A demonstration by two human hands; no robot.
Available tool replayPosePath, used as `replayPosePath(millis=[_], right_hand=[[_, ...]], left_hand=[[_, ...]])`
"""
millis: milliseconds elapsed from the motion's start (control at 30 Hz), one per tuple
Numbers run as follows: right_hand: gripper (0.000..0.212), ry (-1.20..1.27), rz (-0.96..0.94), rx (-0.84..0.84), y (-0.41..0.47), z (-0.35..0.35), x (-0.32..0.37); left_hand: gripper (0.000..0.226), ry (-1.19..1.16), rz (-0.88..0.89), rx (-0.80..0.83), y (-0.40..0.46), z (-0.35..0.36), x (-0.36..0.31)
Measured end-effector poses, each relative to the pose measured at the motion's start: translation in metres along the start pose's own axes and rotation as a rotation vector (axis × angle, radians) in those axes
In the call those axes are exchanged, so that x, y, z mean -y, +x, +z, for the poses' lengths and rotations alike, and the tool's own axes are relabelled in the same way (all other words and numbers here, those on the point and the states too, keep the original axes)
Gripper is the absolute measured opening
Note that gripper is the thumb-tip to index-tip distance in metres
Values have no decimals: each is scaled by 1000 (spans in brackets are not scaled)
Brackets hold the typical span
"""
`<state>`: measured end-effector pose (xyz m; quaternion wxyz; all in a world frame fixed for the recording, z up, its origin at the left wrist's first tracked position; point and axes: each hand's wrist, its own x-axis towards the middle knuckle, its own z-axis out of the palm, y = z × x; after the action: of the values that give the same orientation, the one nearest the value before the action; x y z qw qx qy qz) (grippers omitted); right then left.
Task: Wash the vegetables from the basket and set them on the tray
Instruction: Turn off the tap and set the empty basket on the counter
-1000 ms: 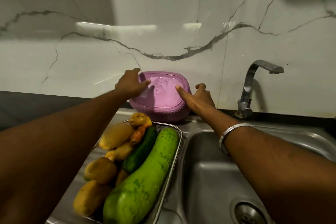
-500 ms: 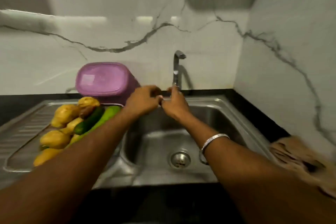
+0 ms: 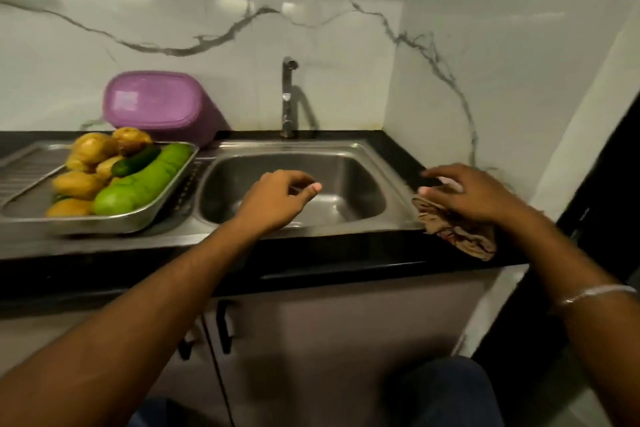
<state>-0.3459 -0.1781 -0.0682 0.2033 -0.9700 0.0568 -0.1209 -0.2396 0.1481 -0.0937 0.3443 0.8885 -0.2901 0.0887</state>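
Note:
A steel tray (image 3: 104, 224) on the drainboard at the left holds a large green gourd (image 3: 138, 184), a dark cucumber (image 3: 136, 159) and several yellow potatoes (image 3: 91, 147). Behind it, a purple basket (image 3: 156, 104) leans upturned against the wall. My left hand (image 3: 277, 198) hovers over the sink basin (image 3: 346, 177), its fingers loosely curled around nothing. My right hand (image 3: 471, 194) lies with spread fingers on top of a crumpled brown cloth (image 3: 460, 236) on the counter right of the sink.
A steel tap (image 3: 288, 97) stands behind the basin, with no water visibly running. The marble wall closes in on the right at the corner. A black counter edge (image 3: 311, 270) runs along the front, with cabinet doors below.
Both hands have left the tap. My left hand drew back over the basin, and my right hand swung right onto the brown cloth. The view has pulled back and down.

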Motion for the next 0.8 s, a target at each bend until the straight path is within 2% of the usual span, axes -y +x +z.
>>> replayPosePath(millis=[67, 133, 167, 200, 267, 300, 433, 533, 600, 700, 800], right_hand=[[81, -67, 21, 74, -24, 7, -16], [105, 10, 41, 17, -33, 23, -32], [104, 28, -5, 5, -27, 39, -23], [89, 47, -18, -16, -33, 43, -21], [38, 24, -91, -26, -38, 58, 14], [27, -6, -143, -6, -38, 72, 40], [42, -137, -333, 71, -33, 138, 167], [41, -185, -491, 51, -27, 181, 258], [47, -252, -531, 64, -23, 203, 298], [60, -239, -483, 93, -23, 213, 313], [51, -123, -448, 78, -26, 196, 282]], left_hand=[[29, -1, -11, 7, -22, -20, 21], [28, 14, -27, 31, -41, -36, 47], [27, 32, -66, 6, -59, -52, 69], [26, 40, -70, -8, -62, -55, 75], [26, 31, -103, -85, -74, -66, 88], [27, 8, -135, -130, -80, -71, 94], [39, -75, -231, -242, -92, -74, 112], [47, -272, -296, -276, -90, -72, 118], [52, -355, -315, -280, -86, -73, 116], [61, -355, -321, -311, -84, -71, 115], [63, -365, -357, -312, -73, -61, 109]])
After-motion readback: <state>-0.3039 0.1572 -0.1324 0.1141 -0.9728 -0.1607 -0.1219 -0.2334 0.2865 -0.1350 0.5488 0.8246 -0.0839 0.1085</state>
